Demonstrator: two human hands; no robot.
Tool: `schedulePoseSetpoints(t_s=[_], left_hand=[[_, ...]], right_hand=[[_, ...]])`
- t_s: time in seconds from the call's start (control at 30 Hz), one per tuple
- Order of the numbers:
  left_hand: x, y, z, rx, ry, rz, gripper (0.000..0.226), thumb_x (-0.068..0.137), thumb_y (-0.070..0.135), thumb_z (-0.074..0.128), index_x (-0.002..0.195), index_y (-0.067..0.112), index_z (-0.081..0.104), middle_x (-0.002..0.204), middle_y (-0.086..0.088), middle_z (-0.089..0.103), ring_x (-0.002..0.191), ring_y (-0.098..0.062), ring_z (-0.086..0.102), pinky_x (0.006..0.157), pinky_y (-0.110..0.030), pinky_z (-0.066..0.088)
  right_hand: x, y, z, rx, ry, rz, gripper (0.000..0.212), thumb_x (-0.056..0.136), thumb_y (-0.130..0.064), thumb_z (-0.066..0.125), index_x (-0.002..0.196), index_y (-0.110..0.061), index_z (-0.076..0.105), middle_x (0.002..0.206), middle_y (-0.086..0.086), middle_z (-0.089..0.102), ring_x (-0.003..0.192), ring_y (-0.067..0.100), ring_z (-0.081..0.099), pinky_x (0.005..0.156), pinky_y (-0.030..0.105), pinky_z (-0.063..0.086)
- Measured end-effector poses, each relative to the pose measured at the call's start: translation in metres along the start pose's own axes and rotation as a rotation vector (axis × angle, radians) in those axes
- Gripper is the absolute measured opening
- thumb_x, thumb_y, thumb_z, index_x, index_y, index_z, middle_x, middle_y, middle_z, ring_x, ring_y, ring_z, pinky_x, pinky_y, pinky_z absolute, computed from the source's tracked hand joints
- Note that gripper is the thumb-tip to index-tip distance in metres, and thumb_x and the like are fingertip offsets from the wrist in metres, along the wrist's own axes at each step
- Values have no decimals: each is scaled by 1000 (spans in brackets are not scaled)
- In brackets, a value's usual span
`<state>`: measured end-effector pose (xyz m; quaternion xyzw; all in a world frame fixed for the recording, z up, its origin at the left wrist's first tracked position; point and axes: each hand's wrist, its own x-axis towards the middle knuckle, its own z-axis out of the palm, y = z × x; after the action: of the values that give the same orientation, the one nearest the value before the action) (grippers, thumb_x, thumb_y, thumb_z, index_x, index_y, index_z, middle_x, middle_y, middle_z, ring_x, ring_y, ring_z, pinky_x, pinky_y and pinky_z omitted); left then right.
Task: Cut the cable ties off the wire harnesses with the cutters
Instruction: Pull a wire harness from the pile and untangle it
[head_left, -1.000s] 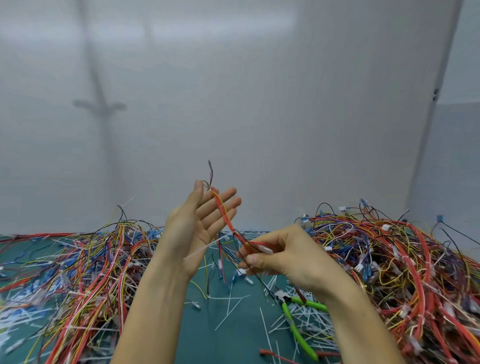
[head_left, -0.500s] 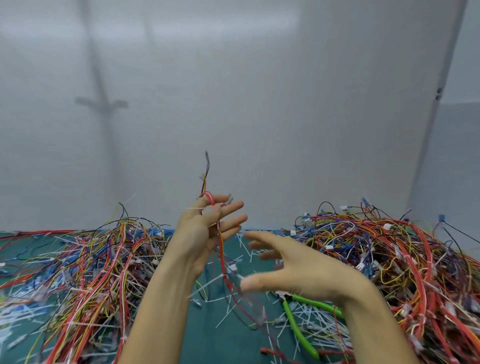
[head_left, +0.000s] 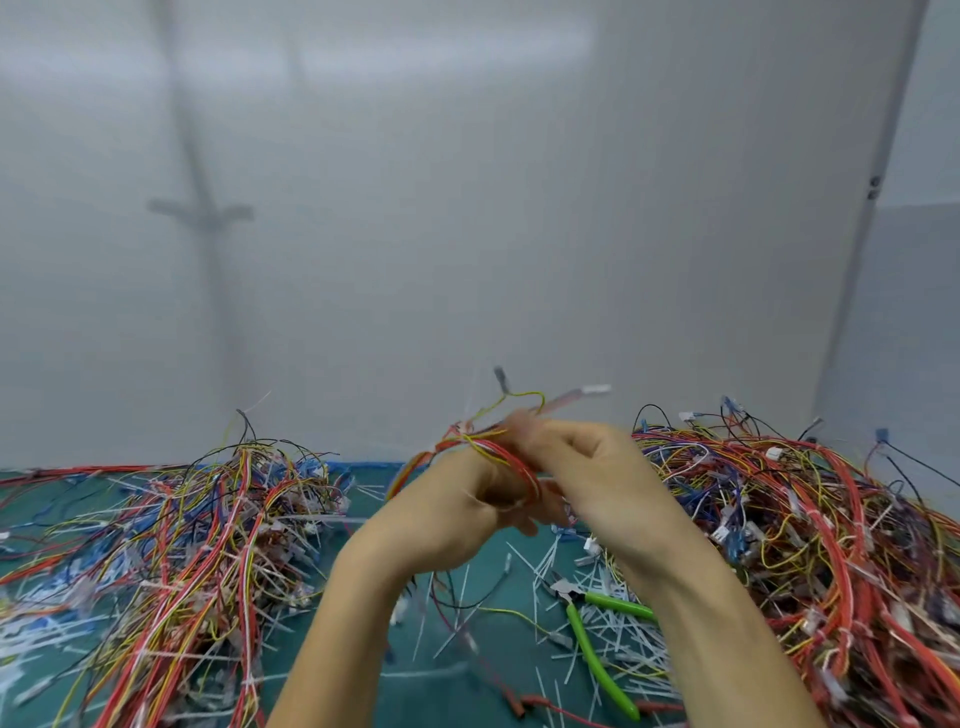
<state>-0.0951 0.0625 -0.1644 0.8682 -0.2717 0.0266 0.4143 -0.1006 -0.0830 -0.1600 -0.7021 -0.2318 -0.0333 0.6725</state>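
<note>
Cutters (head_left: 597, 631) lie on cut ties (head_left: 618, 649) between wire heaps (head_left: 171, 540), beneath both hands (head_left: 587, 467).

Workshop bench, green mat (head_left: 332, 519), heaped wire harnesses (head_left: 810, 530), cutters (head_left: 592, 639), bare wall (head_left: 467, 208)

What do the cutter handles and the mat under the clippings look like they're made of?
Cutters: handles look like bright green glossy plastic or rubber sleeves, with a dull grey metal head, judging by the sheen. Mat: a matte teal sheet, flat and non-reflective, possibly rubber or vinyl; the exact material can't be told.
</note>
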Motion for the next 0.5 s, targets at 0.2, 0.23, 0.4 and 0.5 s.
schedulePoseSetpoints(t_s=[0.2, 0.23, 0.4, 0.5], left_hand=[[1, -11, 2, 188, -28, -79, 39, 86, -8, 57, 57, 16, 63, 54, 13, 56, 57, 8, 53, 58, -4, 41], [1, -11, 1, 211, -43, -68, 37, 86, -4, 59, 55, 17, 60, 55, 10, 54, 55, 8, 49, 58, -6, 40], [2, -20, -16, -343, 243, -264, 48, 89, -12, 34, 122, 7, 64, 107, -3, 75, 94, -13, 72, 94, -27, 48], [-2, -20, -31, -1037, 401, -259, 47, 74, -14, 29, 103, 0, 64, 113, -13, 72, 102, -22, 71, 99, -41, 46]], right_hand=[[2, 11, 8, -140, 136, 19, 8, 82, -16, 77, 77, -22, 80, 68, -6, 74, 60, 3, 66, 54, 19, 47], [3, 12, 8, -137, 172, 12, 9, 82, -15, 77, 77, -22, 80, 71, -6, 75, 67, 4, 69, 60, 22, 50], [4, 6, 6, 19, 300, -101, 16, 83, -4, 74, 80, -20, 78, 74, -7, 76, 69, -1, 69, 61, 10, 49], [2, 2, 5, 94, 219, -98, 20, 81, -1, 75, 81, -21, 78, 79, -9, 77, 73, -1, 71, 65, 9, 50]])
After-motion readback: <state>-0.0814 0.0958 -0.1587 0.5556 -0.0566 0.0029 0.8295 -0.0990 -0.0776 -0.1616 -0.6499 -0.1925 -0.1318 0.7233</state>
